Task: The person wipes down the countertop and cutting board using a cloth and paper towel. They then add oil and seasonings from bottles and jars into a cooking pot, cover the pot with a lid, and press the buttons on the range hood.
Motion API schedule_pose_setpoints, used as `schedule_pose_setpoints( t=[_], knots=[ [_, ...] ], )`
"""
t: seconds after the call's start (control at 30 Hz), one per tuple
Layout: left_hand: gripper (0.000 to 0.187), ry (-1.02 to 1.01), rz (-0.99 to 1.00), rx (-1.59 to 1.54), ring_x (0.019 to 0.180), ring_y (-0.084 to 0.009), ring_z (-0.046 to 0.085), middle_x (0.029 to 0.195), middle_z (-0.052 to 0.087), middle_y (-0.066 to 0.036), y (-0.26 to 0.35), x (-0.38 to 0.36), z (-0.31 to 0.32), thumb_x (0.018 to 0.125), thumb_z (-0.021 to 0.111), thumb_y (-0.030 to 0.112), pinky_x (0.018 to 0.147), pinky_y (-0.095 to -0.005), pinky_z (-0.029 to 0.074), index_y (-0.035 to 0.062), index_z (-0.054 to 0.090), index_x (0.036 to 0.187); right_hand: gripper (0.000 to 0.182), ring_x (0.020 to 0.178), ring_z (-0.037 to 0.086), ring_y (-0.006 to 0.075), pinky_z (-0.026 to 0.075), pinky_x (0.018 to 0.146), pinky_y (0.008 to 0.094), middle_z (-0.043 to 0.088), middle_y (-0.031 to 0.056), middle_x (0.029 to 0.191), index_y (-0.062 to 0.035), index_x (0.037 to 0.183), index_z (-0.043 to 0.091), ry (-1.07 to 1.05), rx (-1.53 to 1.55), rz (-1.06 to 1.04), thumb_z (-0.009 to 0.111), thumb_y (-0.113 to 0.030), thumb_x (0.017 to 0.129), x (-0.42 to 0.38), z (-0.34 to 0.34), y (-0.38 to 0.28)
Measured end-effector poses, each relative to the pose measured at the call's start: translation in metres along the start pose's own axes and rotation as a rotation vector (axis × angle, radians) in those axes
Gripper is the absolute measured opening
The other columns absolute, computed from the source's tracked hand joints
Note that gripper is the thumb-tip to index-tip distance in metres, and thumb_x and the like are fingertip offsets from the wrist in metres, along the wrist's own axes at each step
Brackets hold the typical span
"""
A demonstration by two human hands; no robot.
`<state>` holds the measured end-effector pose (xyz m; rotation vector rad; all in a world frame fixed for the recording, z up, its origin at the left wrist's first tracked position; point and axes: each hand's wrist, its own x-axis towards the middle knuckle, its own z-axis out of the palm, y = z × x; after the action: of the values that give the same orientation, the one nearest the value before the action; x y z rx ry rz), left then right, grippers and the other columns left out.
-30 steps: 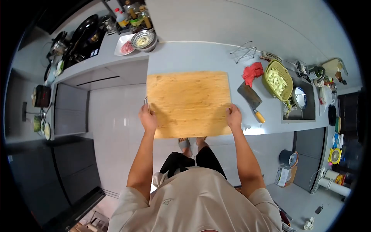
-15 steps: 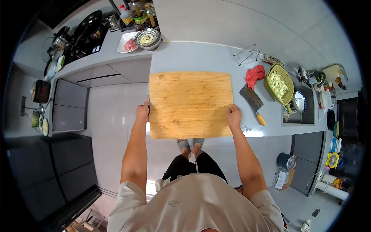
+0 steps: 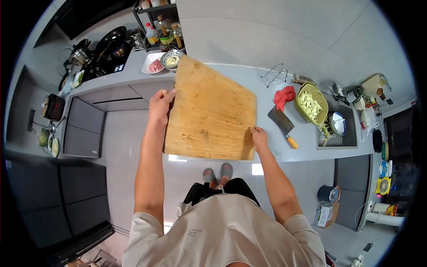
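I hold a large bamboo cutting board [image 3: 211,111] with both hands above the grey counter [image 3: 267,111]. My left hand [image 3: 160,103] grips its left edge, raised high. My right hand [image 3: 258,137] grips the lower right corner. The board is tilted, its left side lifted and turned toward the far wall. The board's top face is bare.
A cleaver [image 3: 281,124] with a yellow handle and a red cloth [image 3: 283,97] lie right of the board. A green colander [image 3: 311,103] of cut vegetables stands by the sink [image 3: 338,129]. A plate of meat [image 3: 153,65], a patterned bowl [image 3: 172,58], bottles and a wok [image 3: 109,42] are at far left.
The board lay flat a second ago; now its left side is lifted and rotated. My left hand rose and moved away from me; my right hand shifted slightly left.
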<state>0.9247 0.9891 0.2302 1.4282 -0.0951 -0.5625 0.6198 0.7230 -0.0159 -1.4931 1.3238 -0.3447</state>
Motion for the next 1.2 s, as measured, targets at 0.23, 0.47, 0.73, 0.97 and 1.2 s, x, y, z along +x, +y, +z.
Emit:
schedule_pose_setpoints(
  t=[0.23,0.47,0.73,0.97,1.2],
  knots=[
    [0.034,-0.144,0.271,0.058,0.061,-0.0042,0.043,0.069,0.049,0.006,0.084,-0.037,0.044,0.089,0.076,0.000,0.054,-0.0243,0.034,0.0098,0.048,0.073,0.043,0.101,0.066,0.0211,0.054,0.085,0.0356,0.070,0.0103,0.106,0.0009,0.127,0.065,-0.124,0.154,-0.082,0.065,-0.033,0.101,-0.023,0.015,-0.064],
    [0.026,-0.152,0.637,0.401,0.066,-0.0057,0.049,0.074,0.060,0.002,0.112,-0.108,0.091,0.091,0.077,0.008,0.058,-0.0262,0.043,0.0049,0.055,0.078,0.079,0.113,0.063,0.0338,0.057,0.095,0.0481,0.054,0.0206,0.134,0.0026,0.148,0.041,-0.407,0.841,-0.042,0.057,-0.059,0.102,-0.082,-0.042,-0.247],
    [0.020,-0.401,1.421,0.732,0.075,-0.0240,0.073,0.099,0.076,-0.010,0.029,-0.171,0.121,0.077,0.081,0.006,0.060,-0.0343,0.057,0.0057,0.061,0.077,0.063,0.121,0.064,0.0331,0.056,0.100,0.0480,0.066,0.0182,0.130,-0.0011,0.124,0.063,-0.706,1.061,0.123,0.060,-0.057,0.096,-0.110,-0.132,-0.275],
    [0.020,-0.715,1.275,0.757,0.096,-0.0298,0.073,0.111,0.075,-0.012,-0.045,-0.210,0.106,0.078,0.082,0.015,0.083,-0.0398,0.059,0.0047,0.069,0.089,0.054,0.102,0.073,0.0321,0.061,0.090,0.0440,0.072,0.0185,0.120,0.0037,0.133,0.060,-0.656,0.997,0.253,0.061,-0.026,0.089,-0.088,-0.152,-0.113],
    [0.048,0.127,0.418,1.024,0.119,-0.0398,0.063,0.128,0.068,-0.020,-0.126,-0.168,-0.005,0.097,0.072,0.035,0.105,-0.0464,0.048,0.0010,0.065,0.130,0.064,0.122,0.065,0.0284,0.057,0.100,0.0434,0.060,0.0150,0.142,-0.0038,0.155,0.040,-0.620,0.768,0.235,0.061,-0.023,0.097,-0.119,-0.146,-0.068]
  ],
)
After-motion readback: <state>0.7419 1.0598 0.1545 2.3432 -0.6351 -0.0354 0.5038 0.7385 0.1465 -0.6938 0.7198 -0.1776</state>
